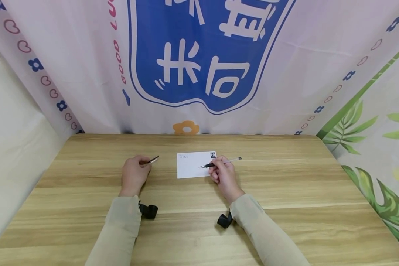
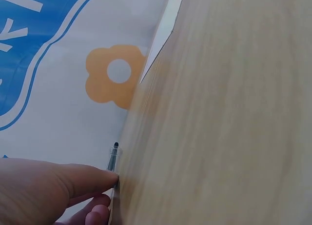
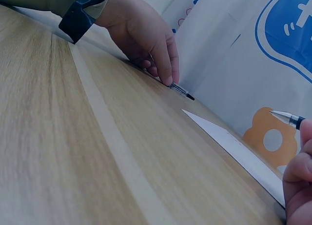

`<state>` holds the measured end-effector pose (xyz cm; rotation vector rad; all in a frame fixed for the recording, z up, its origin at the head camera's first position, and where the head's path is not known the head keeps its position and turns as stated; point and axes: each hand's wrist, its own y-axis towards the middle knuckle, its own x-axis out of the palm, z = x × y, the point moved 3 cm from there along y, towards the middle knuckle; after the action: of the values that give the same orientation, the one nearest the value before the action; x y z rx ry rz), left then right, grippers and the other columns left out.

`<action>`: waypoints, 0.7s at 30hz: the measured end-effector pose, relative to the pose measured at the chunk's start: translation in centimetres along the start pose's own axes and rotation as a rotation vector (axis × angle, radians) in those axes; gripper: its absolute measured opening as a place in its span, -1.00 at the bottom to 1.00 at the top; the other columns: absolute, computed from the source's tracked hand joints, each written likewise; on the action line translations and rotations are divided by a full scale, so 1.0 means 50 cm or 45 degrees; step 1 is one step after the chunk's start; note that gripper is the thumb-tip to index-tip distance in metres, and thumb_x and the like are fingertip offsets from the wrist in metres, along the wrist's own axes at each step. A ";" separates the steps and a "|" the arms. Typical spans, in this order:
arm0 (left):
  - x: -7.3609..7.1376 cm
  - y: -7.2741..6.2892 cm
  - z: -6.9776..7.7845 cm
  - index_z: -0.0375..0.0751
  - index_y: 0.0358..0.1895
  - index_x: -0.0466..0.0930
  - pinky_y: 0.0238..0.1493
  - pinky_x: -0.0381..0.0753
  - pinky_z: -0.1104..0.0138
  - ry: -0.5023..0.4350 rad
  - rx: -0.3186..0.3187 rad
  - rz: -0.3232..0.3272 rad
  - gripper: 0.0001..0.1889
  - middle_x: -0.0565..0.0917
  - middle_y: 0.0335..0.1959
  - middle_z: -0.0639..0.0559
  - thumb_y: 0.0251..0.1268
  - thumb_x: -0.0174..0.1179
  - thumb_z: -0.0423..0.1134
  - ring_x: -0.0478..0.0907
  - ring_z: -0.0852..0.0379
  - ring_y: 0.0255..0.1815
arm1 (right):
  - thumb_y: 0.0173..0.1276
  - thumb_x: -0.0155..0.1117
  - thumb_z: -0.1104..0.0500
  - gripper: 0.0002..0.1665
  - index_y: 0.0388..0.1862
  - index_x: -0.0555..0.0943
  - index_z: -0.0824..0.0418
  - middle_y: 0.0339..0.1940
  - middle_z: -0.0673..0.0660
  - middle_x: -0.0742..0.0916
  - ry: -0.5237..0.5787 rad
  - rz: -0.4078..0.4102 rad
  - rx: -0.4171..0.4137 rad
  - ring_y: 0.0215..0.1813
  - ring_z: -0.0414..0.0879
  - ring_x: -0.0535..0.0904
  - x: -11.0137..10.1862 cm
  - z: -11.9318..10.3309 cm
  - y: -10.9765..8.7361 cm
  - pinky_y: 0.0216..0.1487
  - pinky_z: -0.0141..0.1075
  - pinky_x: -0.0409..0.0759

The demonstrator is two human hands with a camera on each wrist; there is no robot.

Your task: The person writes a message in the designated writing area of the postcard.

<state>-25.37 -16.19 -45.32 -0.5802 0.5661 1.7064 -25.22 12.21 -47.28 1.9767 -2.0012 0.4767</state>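
Note:
My left hand [image 1: 134, 175] rests at the table left of the paper, pinching a small clear pen cap [image 1: 154, 159] with a dark end between thumb and fingertips. In the left wrist view this cap [image 2: 112, 159] pokes out past the fingertips. A gel pen [image 1: 205, 166] with a clear barrel and black grip is held in writing style by my right hand [image 1: 224, 176]. Its bare metal tip points left, over the white paper [image 1: 187, 169]. Small marks stand at the paper's upper left and a black print at its upper right, partly beside the right hand.
Both hands work over a wood-grain table [image 1: 183, 229]. Behind it hangs a white cloth [image 1: 96, 99] with a blue sign and an orange flower [image 1: 177, 128]. Black wrist cameras [image 1: 149, 211] are strapped at both sleeves.

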 end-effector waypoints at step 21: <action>0.012 -0.006 0.050 -0.33 0.11 0.66 0.08 0.56 0.01 -0.046 0.085 -0.317 -0.74 0.70 0.01 -0.25 0.49 0.18 -0.29 0.62 -0.15 0.03 | 0.45 0.00 0.35 -0.80 -0.41 0.48 0.21 -0.69 0.00 0.56 -0.006 -0.009 0.002 -0.74 -0.32 0.28 -0.001 0.001 0.003 -0.73 -0.50 0.13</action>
<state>-25.40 -14.10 -43.83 -0.5472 0.5017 1.4553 -25.36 12.24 -47.33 1.9867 -1.9962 0.4725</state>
